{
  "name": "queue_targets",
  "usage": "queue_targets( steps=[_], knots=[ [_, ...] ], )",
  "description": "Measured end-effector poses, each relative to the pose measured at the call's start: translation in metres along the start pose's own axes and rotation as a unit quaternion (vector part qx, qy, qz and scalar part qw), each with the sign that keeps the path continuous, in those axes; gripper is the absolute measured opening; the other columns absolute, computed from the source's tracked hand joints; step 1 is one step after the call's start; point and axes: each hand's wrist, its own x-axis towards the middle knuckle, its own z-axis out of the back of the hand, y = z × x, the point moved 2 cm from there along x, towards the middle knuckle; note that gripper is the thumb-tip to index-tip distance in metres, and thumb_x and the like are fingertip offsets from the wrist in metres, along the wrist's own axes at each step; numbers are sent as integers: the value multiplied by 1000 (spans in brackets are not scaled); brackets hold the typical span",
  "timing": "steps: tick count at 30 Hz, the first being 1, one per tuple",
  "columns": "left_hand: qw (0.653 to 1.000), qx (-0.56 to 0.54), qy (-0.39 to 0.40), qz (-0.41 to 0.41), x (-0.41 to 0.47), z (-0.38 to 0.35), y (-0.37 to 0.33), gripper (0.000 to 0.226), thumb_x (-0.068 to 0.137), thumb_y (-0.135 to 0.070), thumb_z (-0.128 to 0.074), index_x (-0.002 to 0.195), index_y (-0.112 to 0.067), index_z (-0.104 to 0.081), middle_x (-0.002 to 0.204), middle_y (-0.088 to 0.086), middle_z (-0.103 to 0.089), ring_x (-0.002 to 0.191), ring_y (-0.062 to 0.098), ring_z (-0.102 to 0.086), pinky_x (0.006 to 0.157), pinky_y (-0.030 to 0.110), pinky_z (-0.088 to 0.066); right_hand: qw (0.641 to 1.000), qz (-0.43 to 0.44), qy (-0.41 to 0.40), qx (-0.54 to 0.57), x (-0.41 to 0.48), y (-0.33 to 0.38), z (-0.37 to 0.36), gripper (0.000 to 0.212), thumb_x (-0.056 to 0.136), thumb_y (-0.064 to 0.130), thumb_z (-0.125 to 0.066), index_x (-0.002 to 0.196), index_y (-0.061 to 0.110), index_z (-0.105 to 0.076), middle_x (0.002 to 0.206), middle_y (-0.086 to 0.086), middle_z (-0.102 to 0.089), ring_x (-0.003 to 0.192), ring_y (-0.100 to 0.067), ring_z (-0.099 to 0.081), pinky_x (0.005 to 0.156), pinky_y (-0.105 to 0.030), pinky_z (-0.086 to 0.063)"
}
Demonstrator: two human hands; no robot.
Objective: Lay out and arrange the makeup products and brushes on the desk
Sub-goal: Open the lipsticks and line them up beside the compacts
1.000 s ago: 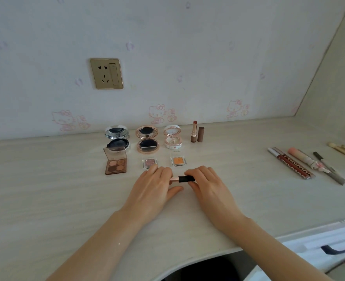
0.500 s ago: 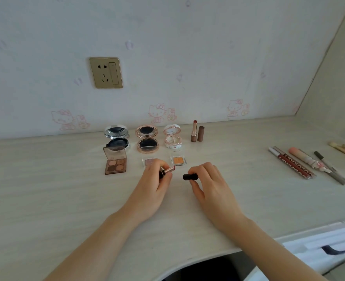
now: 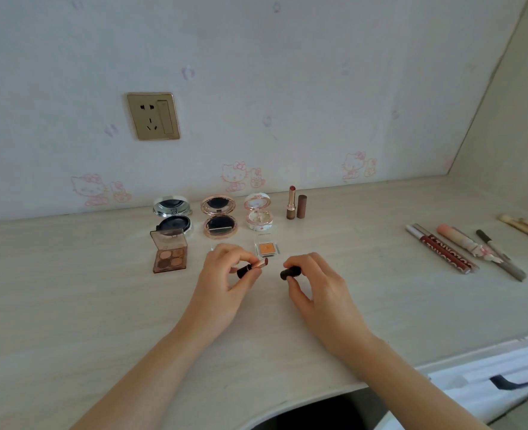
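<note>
Left hand (image 3: 222, 283) pinches the bared lipstick (image 3: 251, 268) by its dark base, tip tilted up toward the right. Right hand (image 3: 315, 290) pinches its black cap (image 3: 290, 272). The two are held just apart, low over the desk (image 3: 70, 290), about midway between its front and back edges and just in front of the orange pan (image 3: 267, 249). Judging by the upright lipstick (image 3: 291, 202) and brown cap (image 3: 301, 206) standing side by side near the back edge, the step in hand is to stand this pair the same way. It would go best with the base set down flat and square beside that pair, fingers kept on the case and off the soft colour. The cap should then stand just beside it, with neither hand brushing the open compacts (image 3: 220, 217) on the way. A second ago both hands met over the capped lipstick, lying level on the desk. Half a second ago the cap was off and the hands had parted. Since then little has changed: much the same gap, much the same spot
</note>
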Motion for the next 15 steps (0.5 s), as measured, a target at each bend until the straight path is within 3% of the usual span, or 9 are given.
queue_targets(
  steps=[5,9,13,15],
  knots=[
    [996,-53,26,62,0,-4,-1,12,86,-17,-68,90,-28,-70,89,-19,-66,90,4,-62,82,17,-46,1000,-4,-9,4,0,2,4,26,92,10,-49,115,19,-57,98,8,-48,82,-14,-56,73,-28,-47],
    [994,-66,32,84,0,-8,-8,8,85,-18,-69,87,-25,-71,85,-17,-70,84,4,-65,83,24,-51,993,-68,-4,94,2,2,7,43,93,7,-49,128,31,-45,98,12,-47,91,-9,-54,81,-16,-48],
    [995,-48,31,76,4,-13,-13,6,83,-19,-71,81,-25,-71,82,-16,-70,85,6,-65,86,30,-51,966,-166,-35,194,7,-9,11,47,89,9,-59,122,36,-38,98,11,-53,89,-7,-60,77,-20,-53],
    [997,-28,30,63,9,-16,-17,7,82,-20,-72,80,-26,-70,81,-19,-69,85,2,-64,87,24,-49,960,-180,-47,211,10,-15,14,39,87,10,-63,112,33,-44,95,10,-55,85,-8,-61,72,-21,-53]
  ],
)
